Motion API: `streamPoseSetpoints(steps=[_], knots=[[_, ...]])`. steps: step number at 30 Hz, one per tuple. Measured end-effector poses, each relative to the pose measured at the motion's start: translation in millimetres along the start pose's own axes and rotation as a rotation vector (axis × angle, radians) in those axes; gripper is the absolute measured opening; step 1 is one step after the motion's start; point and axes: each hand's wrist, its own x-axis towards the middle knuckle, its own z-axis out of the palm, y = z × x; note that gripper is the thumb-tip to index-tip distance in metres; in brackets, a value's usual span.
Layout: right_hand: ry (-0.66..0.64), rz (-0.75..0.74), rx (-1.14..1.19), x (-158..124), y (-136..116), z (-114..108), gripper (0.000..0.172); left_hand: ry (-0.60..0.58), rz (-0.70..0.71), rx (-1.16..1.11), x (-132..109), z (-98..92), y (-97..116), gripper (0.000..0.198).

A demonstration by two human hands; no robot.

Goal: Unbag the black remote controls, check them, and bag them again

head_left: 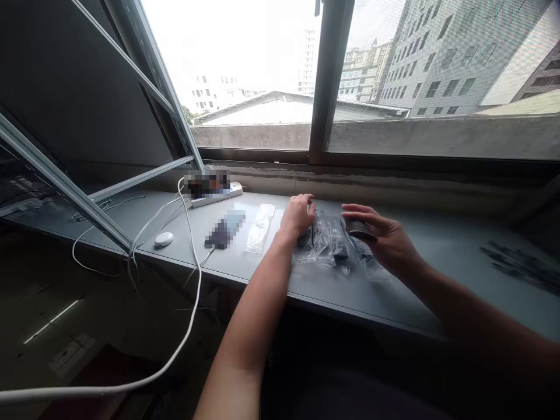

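While the right hand point(385, 233) grips a dark round piece point(362, 230) between its bent fingers above the desk point(315, 287), the left hand point(300, 213) lies at the clear bags point(324, 240), fingers curled down; whether they pinch anything, cannot tell. Bags: several, dark contents, lying side by side between the hands. Left of these: white packet point(261, 226), phone point(225, 229), white disc point(164, 239). Far right: dark strips point(520, 265), blurred.
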Motion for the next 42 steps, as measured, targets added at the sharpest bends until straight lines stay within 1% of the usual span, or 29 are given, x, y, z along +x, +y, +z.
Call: streamPoseSetpoints(steps=[3,7,10,13,17,20,21,22,23,25,26,27,29,31,33,35,39,40,42], knots=[[-0.022,0.008,0.003,0,-1,1,0.031,-0.006,-0.010,-0.004,0,0.5,0,0.036],[-0.064,-0.030,-0.022,-1,-2,3,0.030,-0.003,-0.006,-0.013,0,1.0,-1,0.038],[-0.064,-0.035,-0.041,-2,-3,3,0.031,0.003,-0.002,-0.013,1,1.9,-2,0.038],[-0.031,0.035,-0.053,-1,-1,2,0.033,-0.003,-0.003,-0.006,1,2.6,-3,0.038],[0.076,0.126,-0.005,3,5,-4,0.046,-0.016,-0.006,-0.003,0,1.1,-1,0.039],[0.144,0.178,-0.097,9,3,-15,0.046,-0.030,-0.016,0.000,-1,-1.3,2,0.040],[0.130,0.217,-0.157,12,3,-21,0.046,-0.033,-0.020,0.003,-1,-1.9,2,0.040],[0.114,0.250,-0.224,15,2,-27,0.049,-0.036,-0.023,0.005,-1,-2.3,3,0.040],[0.103,0.275,-0.295,18,3,-34,0.058,-0.039,-0.024,0.008,-1,-2.5,3,0.040],[0.066,0.311,-0.494,25,7,-51,0.088,-0.046,-0.022,0.011,-1,-2.4,3,0.040],[0.074,0.329,-0.632,29,11,-61,0.099,-0.050,-0.019,0.011,-1,-2.3,3,0.040],[0.075,0.362,-0.766,32,16,-70,0.107,-0.054,-0.018,0.012,-1,-2.1,3,0.040],[0.026,0.447,-0.933,38,28,-88,0.115,-0.063,-0.021,0.017,-2,-1.9,3,0.040],[-0.024,0.480,-1.023,41,40,-102,0.113,-0.072,-0.026,0.020,-2,-2.0,4,0.040],[-0.053,0.510,-1.100,42,50,-110,0.108,-0.082,-0.028,0.019,-2,-2.2,4,0.040],[-0.101,0.534,-1.132,43,57,-112,0.103,-0.088,-0.030,0.014,-1,-2.5,4,0.040],[-0.150,0.483,-1.161,45,66,-110,0.089,-0.099,-0.031,0.005,-1,-2.8,4,0.041],[-0.152,0.474,-1.164,46,68,-111,0.089,-0.101,-0.029,0.004,-1,-2.7,4,0.041],[-0.143,0.473,-1.169,47,69,-113,0.093,-0.104,-0.027,0.006,-1,-2.3,4,0.041]])
